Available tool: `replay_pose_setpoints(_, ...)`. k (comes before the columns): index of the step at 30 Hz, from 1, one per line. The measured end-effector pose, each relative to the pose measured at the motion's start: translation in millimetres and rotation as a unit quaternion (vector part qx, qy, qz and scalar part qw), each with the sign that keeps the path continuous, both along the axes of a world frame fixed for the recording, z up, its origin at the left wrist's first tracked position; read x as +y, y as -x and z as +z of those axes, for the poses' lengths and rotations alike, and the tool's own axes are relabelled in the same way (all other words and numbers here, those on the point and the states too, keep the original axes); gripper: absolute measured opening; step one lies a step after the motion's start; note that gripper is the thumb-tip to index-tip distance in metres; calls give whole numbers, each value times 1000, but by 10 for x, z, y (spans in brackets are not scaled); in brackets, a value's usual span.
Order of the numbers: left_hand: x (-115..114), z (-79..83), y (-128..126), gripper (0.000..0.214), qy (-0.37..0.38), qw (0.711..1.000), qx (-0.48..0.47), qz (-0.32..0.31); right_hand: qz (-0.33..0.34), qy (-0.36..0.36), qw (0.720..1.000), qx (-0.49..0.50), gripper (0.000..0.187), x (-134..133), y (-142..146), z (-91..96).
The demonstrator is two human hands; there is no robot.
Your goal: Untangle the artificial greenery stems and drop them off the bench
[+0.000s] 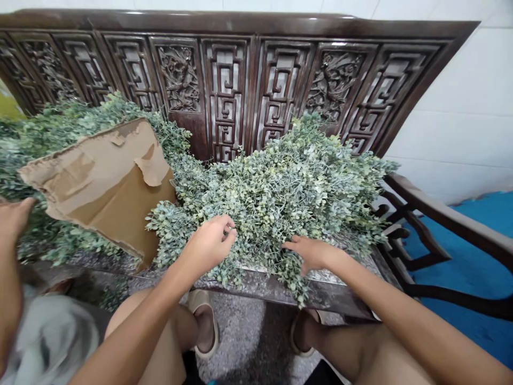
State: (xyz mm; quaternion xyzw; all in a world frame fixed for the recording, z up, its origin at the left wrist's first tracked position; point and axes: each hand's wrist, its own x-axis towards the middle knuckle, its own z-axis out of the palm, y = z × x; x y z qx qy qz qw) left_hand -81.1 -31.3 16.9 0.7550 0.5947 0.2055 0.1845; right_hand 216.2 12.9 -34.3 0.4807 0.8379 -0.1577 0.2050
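1. Left hand (209,245) pinches a sprig of the foliage (280,187), which is heaped on the bench (256,286) up to its front edge.
2. Right hand (312,254) lies on the foliage at that edge, fingertips among the leaves; whether it grips is unclear.
3. Cardboard (104,182) lies at the left end, another person's hand (12,219) beside it.

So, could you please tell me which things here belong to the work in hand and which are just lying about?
In hand: pile of leafy sprigs, left hand pinching into it, right hand laid open on it.
Lying about: torn cardboard box, carved wooden bench, blue mat, another person's hand at the left edge.
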Motion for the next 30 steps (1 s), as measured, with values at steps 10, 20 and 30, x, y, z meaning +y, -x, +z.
replay_pose_setpoints(10, 4, -6, -107, 17, 2, 1000, -11, -16, 33, -44, 997, 56, 18, 56, -130, 322)
replay_pose_setpoints(20, -9, 52, -339, 18, -79, 994, -62, -54, -113, -237, 902, 343, 46, 90, -448, 675)
replay_pose_setpoints(30, -61, -51, -781, 40, -41, 983, -83, -157, -287, -323, 589, 683, 38, 79, -279, 846)
